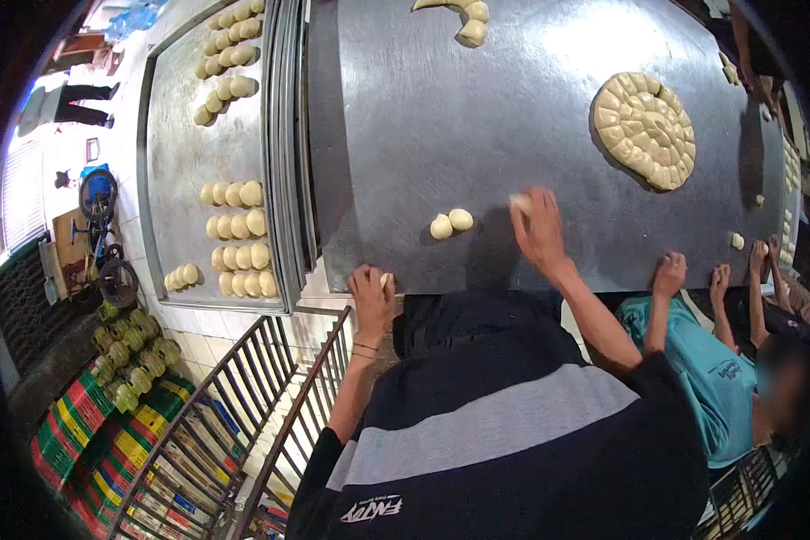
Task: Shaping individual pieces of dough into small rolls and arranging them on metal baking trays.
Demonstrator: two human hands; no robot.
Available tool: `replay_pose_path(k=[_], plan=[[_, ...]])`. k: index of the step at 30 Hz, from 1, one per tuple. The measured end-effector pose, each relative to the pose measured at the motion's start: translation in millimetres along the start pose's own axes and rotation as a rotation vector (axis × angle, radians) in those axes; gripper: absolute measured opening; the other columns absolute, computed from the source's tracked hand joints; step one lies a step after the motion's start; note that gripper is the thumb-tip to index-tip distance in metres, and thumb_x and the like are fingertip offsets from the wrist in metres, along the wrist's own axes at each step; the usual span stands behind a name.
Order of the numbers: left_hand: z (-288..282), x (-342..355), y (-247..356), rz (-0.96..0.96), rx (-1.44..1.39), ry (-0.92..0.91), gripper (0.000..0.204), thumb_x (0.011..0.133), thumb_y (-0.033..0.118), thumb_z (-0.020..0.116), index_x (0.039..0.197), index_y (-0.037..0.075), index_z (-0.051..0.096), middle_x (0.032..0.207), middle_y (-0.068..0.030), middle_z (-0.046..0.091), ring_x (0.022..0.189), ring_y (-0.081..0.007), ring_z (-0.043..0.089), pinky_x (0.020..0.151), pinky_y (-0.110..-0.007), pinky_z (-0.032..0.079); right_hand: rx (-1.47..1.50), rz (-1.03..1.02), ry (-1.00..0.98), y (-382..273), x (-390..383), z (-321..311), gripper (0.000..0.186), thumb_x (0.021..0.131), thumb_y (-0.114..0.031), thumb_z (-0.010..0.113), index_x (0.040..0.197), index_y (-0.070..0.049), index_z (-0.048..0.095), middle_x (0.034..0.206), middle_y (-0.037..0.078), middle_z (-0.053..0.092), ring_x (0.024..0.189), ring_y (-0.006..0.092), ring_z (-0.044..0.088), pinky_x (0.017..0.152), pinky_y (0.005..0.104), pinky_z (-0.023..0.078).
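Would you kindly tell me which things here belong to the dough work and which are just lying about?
Seemingly in use:
dough piece at right hand
two loose dough balls
scored dough spiral
metal table
dough-laden tray

Seemingly unrelated:
bicycle
green cylinders

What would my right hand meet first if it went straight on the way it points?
Beyond the dough it touches, your right hand would likely meet the curved dough strip at the picture's top edge, though blur leaves its exact line unsure.
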State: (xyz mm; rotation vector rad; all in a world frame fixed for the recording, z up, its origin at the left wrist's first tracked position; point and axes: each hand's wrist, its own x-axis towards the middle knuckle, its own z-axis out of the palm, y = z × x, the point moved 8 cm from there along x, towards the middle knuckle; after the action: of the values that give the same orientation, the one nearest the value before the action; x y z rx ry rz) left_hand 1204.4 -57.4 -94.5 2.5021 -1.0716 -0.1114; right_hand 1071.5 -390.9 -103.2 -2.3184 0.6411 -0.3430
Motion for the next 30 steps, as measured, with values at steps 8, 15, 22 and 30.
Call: replay_pose_path(k=[8, 15, 22, 30], plan=[[26.2, 61.0, -41.3, -0.211, 0.048, 0.275, 0.027, 0.092, 0.02, 0.068, 0.112, 0.004, 0.06, 0.121, -0.0177, 0.056, 0.109, -0.0382, 0.052, 0.097, -0.053, 0.038, -0.392, -0.24, 0.137, -6.2, 24.0, 8.7, 0.022, 0.098, -0.024, 0.065, 0.112, -0.009, 0.058, 0.109, 0.012, 0.058, 0.105, 0.0305, 0.052, 0.09, 0.0457, 0.034], [18.2, 60.4, -22.0, 0.029, -0.168, 0.134, 0.023, 0.095, 0.018, 0.066, 0.113, 0.005, 0.061, 0.102, -0.0138, 0.062, 0.105, -0.0357, 0.055, 0.095, -0.051, 0.04, -0.137, -0.293, -0.134, 14.6, 1.0, 2.5, 0.02, 0.101, -0.027, 0.063, 0.112, -0.011, 0.063, 0.105, 0.008, 0.065, 0.106, 0.0303, 0.058, 0.095, 0.0492, 0.037], [34.7, 102.3, -36.5, -0.361, -0.456, 0.284, 0.022, 0.095, 0.01, 0.068, 0.116, 0.004, 0.064, 0.106, -0.0137, 0.066, 0.103, -0.0315, 0.06, 0.092, -0.044, 0.047, -0.065, -0.035, 0.237, 7.2, 58.1, 22.7, 0.026, 0.094, -0.025, 0.073, 0.113, -0.008, 0.07, 0.111, 0.012, 0.072, 0.114, 0.0316, 0.063, 0.104, 0.0451, 0.044], [18.3, -2.4, -3.8, -0.342, -0.434, 0.259, 0.039, 0.093, 0.004, 0.072, 0.131, 0.006, 0.063, 0.124, -0.0139, 0.068, 0.113, -0.0307, 0.064, 0.096, -0.042, 0.053, 0.059, -0.05, -0.062, 26.1, -27.7, -7.0, 0.038, 0.085, -0.001, 0.077, 0.122, -0.005, 0.069, 0.121, 0.014, 0.069, 0.118, 0.034, 0.063, 0.099, 0.0426, 0.051]])
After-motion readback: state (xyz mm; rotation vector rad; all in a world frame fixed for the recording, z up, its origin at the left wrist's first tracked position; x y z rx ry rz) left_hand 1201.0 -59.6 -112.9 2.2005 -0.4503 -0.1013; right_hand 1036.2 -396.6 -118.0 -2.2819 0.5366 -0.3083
